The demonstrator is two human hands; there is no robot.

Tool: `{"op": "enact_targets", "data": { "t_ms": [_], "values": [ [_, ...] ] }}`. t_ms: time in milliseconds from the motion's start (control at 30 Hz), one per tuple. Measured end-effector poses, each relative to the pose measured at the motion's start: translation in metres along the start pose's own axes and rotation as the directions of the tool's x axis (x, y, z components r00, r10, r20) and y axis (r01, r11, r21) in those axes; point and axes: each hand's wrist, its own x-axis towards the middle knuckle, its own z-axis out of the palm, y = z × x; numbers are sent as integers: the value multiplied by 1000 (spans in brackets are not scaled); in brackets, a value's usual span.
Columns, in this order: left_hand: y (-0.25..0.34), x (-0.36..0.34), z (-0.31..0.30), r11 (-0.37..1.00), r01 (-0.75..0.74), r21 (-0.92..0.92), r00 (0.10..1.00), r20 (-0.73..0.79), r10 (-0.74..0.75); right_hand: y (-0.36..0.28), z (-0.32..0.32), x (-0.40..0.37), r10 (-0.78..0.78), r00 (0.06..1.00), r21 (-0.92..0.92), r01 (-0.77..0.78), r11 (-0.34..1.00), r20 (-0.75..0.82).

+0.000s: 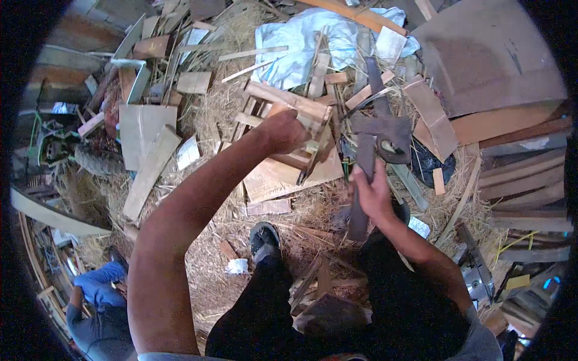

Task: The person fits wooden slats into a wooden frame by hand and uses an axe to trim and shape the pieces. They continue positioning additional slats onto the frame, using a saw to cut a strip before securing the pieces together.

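Note:
My left hand (283, 131) is closed in a fist over the right part of a small slatted wooden frame (286, 99); what its fingers hold is hidden. The frame rests on a light wooden board (271, 183) on the straw-covered ground. To the right, my right hand (374, 191) wraps round the flat handle of a dark hatchet-shaped tool (361, 210). Its crosswise head overlaps other dark material beyond it, close to the right side of the frame.
Offcuts, straw and a pale blue sack (289, 39) lie beyond the frame. A large brown sheet (487, 60) is at upper right, above stacked planks (524, 186). My shoe (265, 237) stands near the board. Another person (102, 319) is at lower left.

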Motion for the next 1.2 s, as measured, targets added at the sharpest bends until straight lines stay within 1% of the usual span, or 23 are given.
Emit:
{"op": "enact_targets", "data": {
  "t_ms": [33, 67, 133, 167, 200, 233, 333, 367, 433, 467, 567, 633, 667, 767, 867, 933, 967, 1033, 1067, 1133, 1167, 1200],
  "values": [
    [-1, 1, -1, 998, -4, -67, 1000, -30, 2, 6, -13, -5, -101, 994, -144, 104, 984, 27],
    [-2, 0, -2, 996, 5, -87, 999, -46, -9, 11, -27, -9, -201, 977, -280, 212, 936, 69],
    [-1, 0, -7, 992, 20, -127, 996, -81, -30, 13, -42, -18, -250, 957, -428, 289, 856, 146],
    [1, 2, -15, 982, 87, -167, 996, 22, -84, 13, -48, -21, -211, 964, -454, 264, 851, 164],
    [2, 4, -17, 981, 101, -166, 995, 32, -97, 7, -50, -22, -173, 969, -480, 239, 844, 178],
    [2, 5, -19, 979, 117, -166, 993, 42, -112, 0, -54, -21, -163, 962, -603, 266, 752, 221],
    [7, 7, -31, 966, 181, -184, 980, 112, -163, -22, -47, -18, -185, 924, -666, 372, 646, 336],
    [6, 7, -36, 962, 199, -186, 975, 140, -175, -20, -44, -14, -238, 898, -671, 436, 600, 371],
    [5, 8, -23, 961, 193, -196, 980, 89, -179, -20, -34, -5, -333, 831, -668, 557, 493, 446],
    [5, 9, -16, 962, 189, -199, 982, 62, -180, -22, -32, -2, -299, 835, -666, 549, 505, 462],
    [7, 6, -27, 975, 180, -127, 981, 92, -170, -53, -18, 1, -196, 856, -674, 501, 543, 478],
    [7, 8, -25, 962, 219, -162, 974, 94, -206, -61, -13, 4, -130, 883, -694, 439, 570, 451],
    [7, 7, -23, 954, 239, -183, 970, 98, -225, -62, -11, 4, -149, 879, -687, 450, 571, 453],
    [8, 4, -16, 981, 148, -126, 989, -6, -150, -59, -10, 2, -199, 870, -665, 475, 576, 450],
    [9, -7, -15, 992, 114, -53, 977, -174, -122, -38, -26, 0, -231, 872, -665, 480, 572, 431],
    [14, -11, -9, 991, 116, 71, 977, -188, -101, -24, -33, -3, -268, 876, -674, 481, 561, 402],
    [16, -11, -5, 984, 119, 131, 977, -195, -92, -20, -36, -3, -240, 893, -665, 445, 600, 381],
    [20, -10, -17, 989, 148, -16, 986, -82, -148, -21, -40, -6, -176, 925, -644, 362, 674, 336],
    [19, -9, -24, 982, 169, -82, 985, -22, -171, -22, -41, -8, -104, 947, -657, 288, 697, 304],
    [21, -19, -23, 926, 79, -369, 945, -268, -188, -33, -37, -13, 45, 971, -672, 130, 729, 236],
    [24, -27, -26, 869, -1, -494, 900, -378, -215, -27, -42, -12, 1, 968, -679, 175, 713, 250],
    [25, -36, -28, 832, 69, -551, 810, -456, -369, -18, -47, -12, -40, 964, -684, 215, 697, 262]
  ]
}}
